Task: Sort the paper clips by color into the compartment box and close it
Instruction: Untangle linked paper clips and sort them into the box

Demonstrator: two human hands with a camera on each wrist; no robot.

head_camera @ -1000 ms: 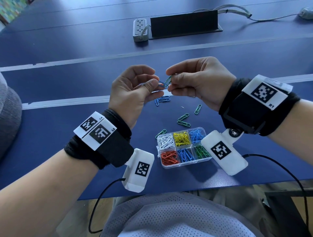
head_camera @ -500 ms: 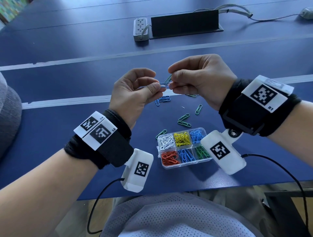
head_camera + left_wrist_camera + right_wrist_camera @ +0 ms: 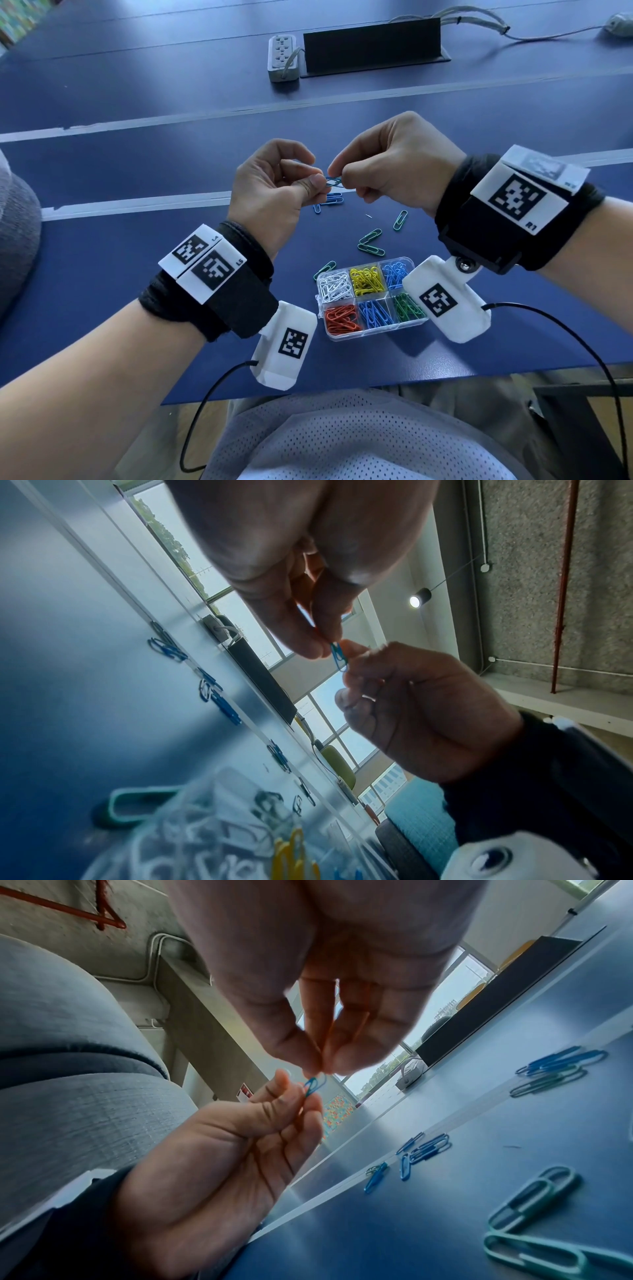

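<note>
Lowered slightly, both hands (image 3: 342,181) still pinch linked clips (image 3: 334,181).

The surface (image 3: 102,274) looks smooth and faintly glossy, a dark blue laminate with pale sheen in the wrist views. The compartment box (image 3: 376,334) is clear glossy plastic. The paper clips (image 3: 370,246) show a smooth coloured coating. The wrist bands (image 3: 239,301) are matt black cloth carrying white matt plastic housings (image 3: 287,346). The shirt (image 3: 342,445) is perforated mesh fabric.
</note>
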